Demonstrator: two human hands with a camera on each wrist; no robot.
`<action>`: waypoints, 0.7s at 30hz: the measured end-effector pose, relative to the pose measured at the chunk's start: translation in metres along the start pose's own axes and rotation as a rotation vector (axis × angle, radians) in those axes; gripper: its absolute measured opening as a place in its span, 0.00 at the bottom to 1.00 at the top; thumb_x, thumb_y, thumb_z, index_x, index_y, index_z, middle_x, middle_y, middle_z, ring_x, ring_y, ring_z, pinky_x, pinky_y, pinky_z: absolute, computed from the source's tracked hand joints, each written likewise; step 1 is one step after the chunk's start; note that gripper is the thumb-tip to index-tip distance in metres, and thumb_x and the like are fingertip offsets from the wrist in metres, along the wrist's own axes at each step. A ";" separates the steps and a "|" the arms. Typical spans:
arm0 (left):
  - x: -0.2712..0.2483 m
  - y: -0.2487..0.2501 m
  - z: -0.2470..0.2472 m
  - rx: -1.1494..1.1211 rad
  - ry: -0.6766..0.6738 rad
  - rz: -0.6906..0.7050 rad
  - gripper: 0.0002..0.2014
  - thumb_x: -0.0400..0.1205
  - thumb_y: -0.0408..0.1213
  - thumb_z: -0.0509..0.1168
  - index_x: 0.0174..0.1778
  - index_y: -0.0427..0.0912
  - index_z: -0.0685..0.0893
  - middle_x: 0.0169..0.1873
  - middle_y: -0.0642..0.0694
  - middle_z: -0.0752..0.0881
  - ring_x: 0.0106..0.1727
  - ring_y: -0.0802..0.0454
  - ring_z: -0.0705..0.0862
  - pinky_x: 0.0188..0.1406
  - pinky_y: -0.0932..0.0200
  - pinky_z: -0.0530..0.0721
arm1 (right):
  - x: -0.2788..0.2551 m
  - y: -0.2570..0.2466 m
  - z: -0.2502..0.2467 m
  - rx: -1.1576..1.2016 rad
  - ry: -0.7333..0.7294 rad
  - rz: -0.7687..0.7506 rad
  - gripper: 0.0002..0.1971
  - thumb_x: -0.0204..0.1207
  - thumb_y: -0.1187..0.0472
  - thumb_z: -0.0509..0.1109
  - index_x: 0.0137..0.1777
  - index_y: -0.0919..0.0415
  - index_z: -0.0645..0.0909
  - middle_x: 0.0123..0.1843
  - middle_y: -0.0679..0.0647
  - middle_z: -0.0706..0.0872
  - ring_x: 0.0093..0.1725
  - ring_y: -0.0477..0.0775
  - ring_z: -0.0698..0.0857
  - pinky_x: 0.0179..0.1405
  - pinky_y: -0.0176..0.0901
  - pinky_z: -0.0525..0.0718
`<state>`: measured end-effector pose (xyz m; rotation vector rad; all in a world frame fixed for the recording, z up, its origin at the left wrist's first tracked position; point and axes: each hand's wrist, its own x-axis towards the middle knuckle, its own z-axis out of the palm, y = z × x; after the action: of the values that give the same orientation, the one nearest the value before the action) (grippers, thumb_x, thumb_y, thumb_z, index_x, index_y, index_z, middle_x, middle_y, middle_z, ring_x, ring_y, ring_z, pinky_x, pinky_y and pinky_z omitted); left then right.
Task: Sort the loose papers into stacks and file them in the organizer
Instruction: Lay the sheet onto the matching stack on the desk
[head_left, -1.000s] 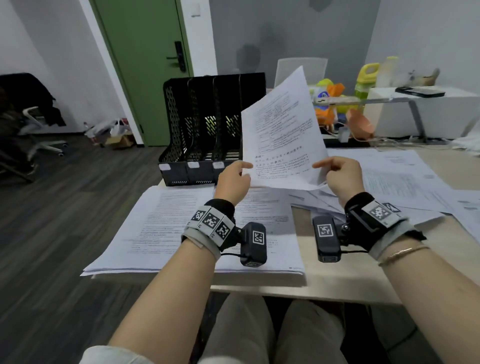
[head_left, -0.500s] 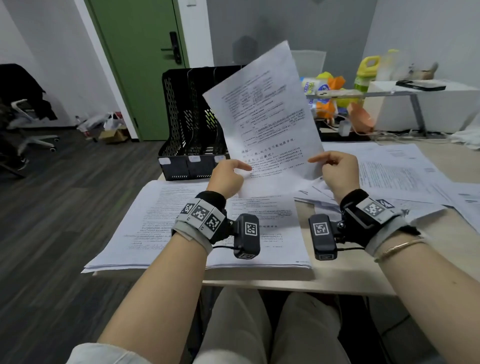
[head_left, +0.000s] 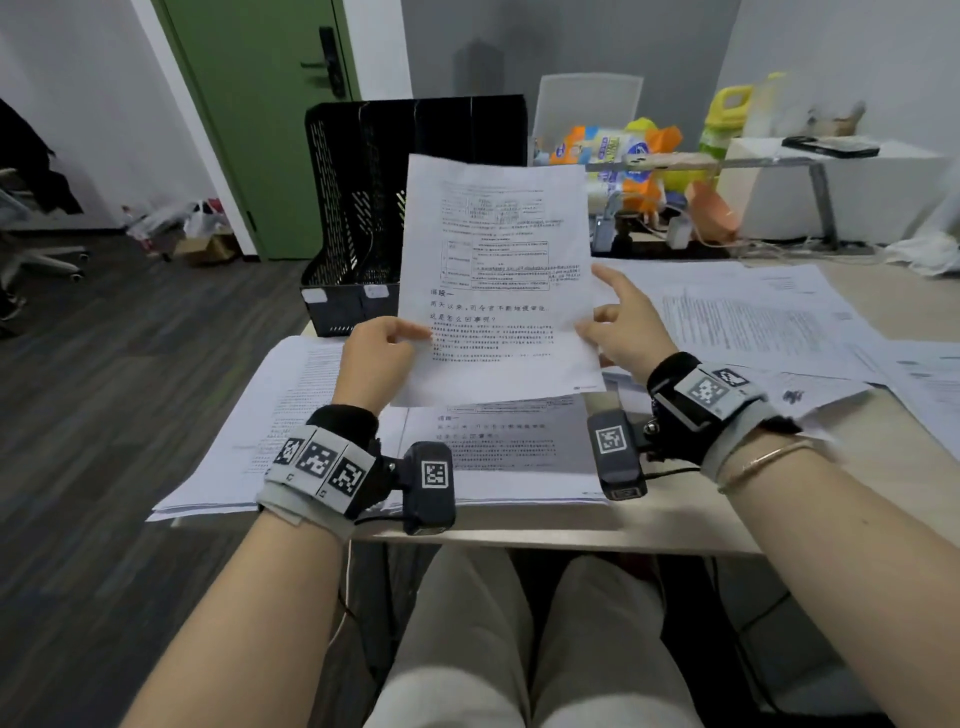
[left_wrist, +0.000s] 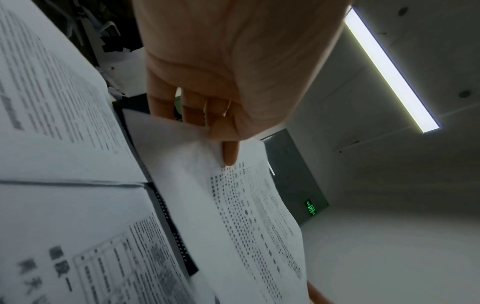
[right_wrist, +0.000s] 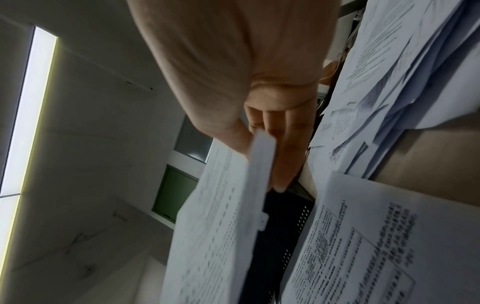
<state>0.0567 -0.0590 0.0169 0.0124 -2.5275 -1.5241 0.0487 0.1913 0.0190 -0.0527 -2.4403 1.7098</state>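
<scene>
So one sheet (head_left: 496, 280) mid-frame, pinched by both the left hand (head_left: 378, 358) and right hand (head_left: 626, 325). Two stacks (head_left: 332, 415) below, one organizer (head_left: 363, 208) behind.

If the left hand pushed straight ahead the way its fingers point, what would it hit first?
Most likely the black organizer. The left hand pinches the held sheet by its left edge, and the organizer stands just beyond on the desk. Depth is uncertain.
</scene>
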 end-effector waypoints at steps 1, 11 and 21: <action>0.000 -0.002 -0.004 0.009 0.000 0.003 0.18 0.76 0.23 0.56 0.50 0.45 0.86 0.47 0.50 0.85 0.51 0.54 0.82 0.55 0.60 0.79 | -0.001 0.000 0.001 -0.008 -0.018 0.002 0.32 0.77 0.73 0.64 0.79 0.52 0.61 0.44 0.60 0.85 0.44 0.58 0.85 0.40 0.44 0.84; -0.008 -0.022 -0.003 0.213 -0.201 -0.075 0.19 0.79 0.31 0.67 0.66 0.47 0.80 0.57 0.38 0.82 0.61 0.42 0.81 0.53 0.58 0.75 | -0.014 0.015 -0.001 -0.119 -0.071 0.147 0.34 0.76 0.68 0.70 0.79 0.56 0.60 0.39 0.59 0.83 0.30 0.53 0.81 0.19 0.39 0.77; -0.016 -0.026 -0.004 0.422 -0.337 -0.169 0.17 0.78 0.39 0.70 0.64 0.44 0.82 0.64 0.44 0.79 0.57 0.48 0.78 0.46 0.60 0.77 | -0.030 0.035 0.006 -0.274 -0.167 0.269 0.27 0.75 0.68 0.72 0.73 0.66 0.70 0.28 0.56 0.79 0.16 0.45 0.76 0.16 0.36 0.74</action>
<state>0.0710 -0.0725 -0.0065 0.0314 -3.1481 -1.0869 0.0752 0.1946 -0.0189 -0.2948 -2.8918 1.5132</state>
